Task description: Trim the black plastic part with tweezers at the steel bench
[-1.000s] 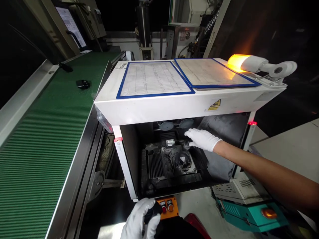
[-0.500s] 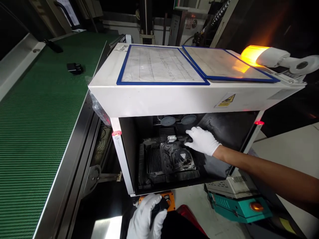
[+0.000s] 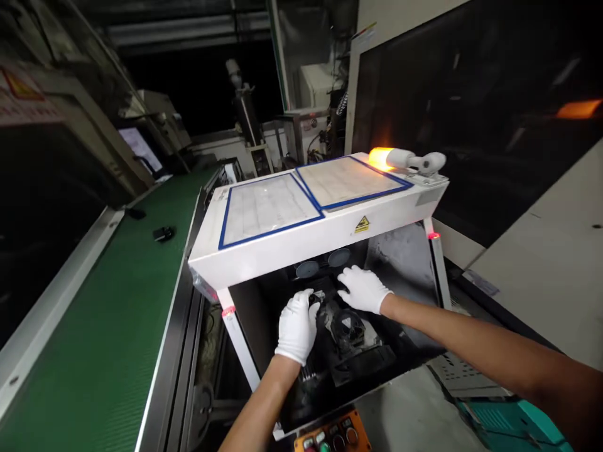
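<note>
Left hand point(image 3: 298, 323): white fabric glove, thumb and fingers bent around a small dark piece point(image 3: 314, 300) that I can barely see; I can't tell whether I have a grip on it.
Right hand point(image 3: 362, 290): matching glove, palm down, fingers loosely bent and thumb apart; what lies under the fingertips is hidden from me, so I can't tell whether they hold anything.
Fixture point(image 3: 351, 329): between my two hands and below them, blackened and blocky, with a round black part bearing a pale triangular mark.
White cabinet point(image 3: 264, 257): the open-fronted housing around both hands; painted panels, dark smudged interior, the fixture inside.
Grey discs point(image 3: 307, 270): two flat rounds inside, just above my hands.
Warning label point(image 3: 362, 224): yellow-and-black triangle above my right hand; the lettering is too small for me.
Framed sheets point(image 3: 268, 210): two blue-bordered pages on the cabinet top, beyond my hands; their print is blurred.
Lamp point(image 3: 380, 159): a glowing orange cylinder, beyond my right hand.
Green belt point(image 3: 103, 339): long and flat, well left of my left hand, carrying a small black object point(image 3: 163, 234).
Orange control box point(image 3: 334, 433): below my hands, round buttons, one green; I can't read its tags.
</note>
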Action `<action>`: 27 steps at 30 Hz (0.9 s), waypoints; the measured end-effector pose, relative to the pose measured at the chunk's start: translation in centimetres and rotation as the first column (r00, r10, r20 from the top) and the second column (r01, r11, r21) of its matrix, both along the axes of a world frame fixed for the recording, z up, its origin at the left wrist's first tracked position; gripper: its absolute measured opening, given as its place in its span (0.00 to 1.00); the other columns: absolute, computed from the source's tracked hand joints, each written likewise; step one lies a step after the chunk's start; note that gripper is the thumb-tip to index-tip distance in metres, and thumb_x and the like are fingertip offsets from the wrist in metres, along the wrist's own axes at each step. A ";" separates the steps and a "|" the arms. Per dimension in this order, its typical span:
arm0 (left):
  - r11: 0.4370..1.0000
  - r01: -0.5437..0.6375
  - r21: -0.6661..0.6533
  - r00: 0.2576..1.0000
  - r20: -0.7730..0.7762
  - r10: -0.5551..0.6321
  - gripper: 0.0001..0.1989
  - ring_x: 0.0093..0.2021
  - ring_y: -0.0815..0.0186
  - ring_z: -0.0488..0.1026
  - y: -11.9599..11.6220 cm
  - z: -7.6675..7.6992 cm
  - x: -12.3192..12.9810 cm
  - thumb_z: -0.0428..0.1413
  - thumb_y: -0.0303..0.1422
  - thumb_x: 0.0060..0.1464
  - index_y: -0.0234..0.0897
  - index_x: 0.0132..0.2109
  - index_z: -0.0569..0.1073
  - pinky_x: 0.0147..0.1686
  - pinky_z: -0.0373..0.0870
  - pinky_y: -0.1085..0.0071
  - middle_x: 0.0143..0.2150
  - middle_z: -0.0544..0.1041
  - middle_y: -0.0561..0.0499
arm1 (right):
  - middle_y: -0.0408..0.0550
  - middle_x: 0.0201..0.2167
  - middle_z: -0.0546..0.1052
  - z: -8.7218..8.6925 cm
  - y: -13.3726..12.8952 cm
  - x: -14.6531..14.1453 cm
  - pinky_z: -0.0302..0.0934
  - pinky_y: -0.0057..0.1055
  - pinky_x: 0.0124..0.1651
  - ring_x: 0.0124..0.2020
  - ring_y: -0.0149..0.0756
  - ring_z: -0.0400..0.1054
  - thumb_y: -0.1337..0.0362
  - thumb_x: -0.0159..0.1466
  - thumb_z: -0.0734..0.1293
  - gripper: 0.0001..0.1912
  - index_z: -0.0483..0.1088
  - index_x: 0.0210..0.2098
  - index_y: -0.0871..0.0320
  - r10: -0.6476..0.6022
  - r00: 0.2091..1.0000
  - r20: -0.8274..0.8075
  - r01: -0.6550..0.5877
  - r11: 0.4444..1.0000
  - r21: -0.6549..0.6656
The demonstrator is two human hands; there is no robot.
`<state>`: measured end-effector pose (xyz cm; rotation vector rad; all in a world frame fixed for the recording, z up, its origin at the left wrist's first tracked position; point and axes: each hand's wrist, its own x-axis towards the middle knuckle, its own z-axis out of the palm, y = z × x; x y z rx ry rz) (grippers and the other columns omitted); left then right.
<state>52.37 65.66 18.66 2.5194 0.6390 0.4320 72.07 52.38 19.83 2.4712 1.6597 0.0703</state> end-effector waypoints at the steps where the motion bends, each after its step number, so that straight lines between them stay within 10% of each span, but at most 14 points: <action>1: 0.998 0.041 0.041 0.999 -0.035 -0.039 0.16 0.54 0.56 0.77 0.8 0.1 1.4 0.53 0.30 0.66 0.36 0.59 0.69 0.56 0.76 0.58 0.54 0.79 0.43 | 0.54 0.43 0.73 0.1 0.0 0.1 0.68 0.38 0.38 0.46 0.50 0.67 0.55 0.68 0.67 0.13 0.73 0.44 0.58 -0.004 1.000 -0.014 0.004 1.000 0.013; 12: 0.885 0.384 0.263 0.881 -0.390 -0.267 0.18 0.47 0.54 0.77 1.9 1.1 5.8 0.51 0.31 0.67 0.37 0.61 0.69 0.48 0.74 0.59 0.52 0.78 0.41 | 0.55 0.44 0.72 -0.3 -0.4 1.2 0.69 0.39 0.39 0.45 0.50 0.66 0.55 0.68 0.67 0.14 0.72 0.45 0.59 -0.024 0.995 -0.098 0.031 0.998 0.064; 27: 0.865 0.421 0.271 0.855 -0.437 -0.280 0.23 0.49 0.54 0.75 1.8 0.2 5.9 0.46 0.29 0.68 0.31 0.67 0.60 0.50 0.74 0.59 0.56 0.74 0.38 | 0.52 0.40 0.69 -0.6 -0.6 1.4 0.67 0.40 0.32 0.42 0.50 0.64 0.60 0.67 0.66 0.08 0.70 0.41 0.58 -0.008 0.997 -0.074 0.014 0.996 0.089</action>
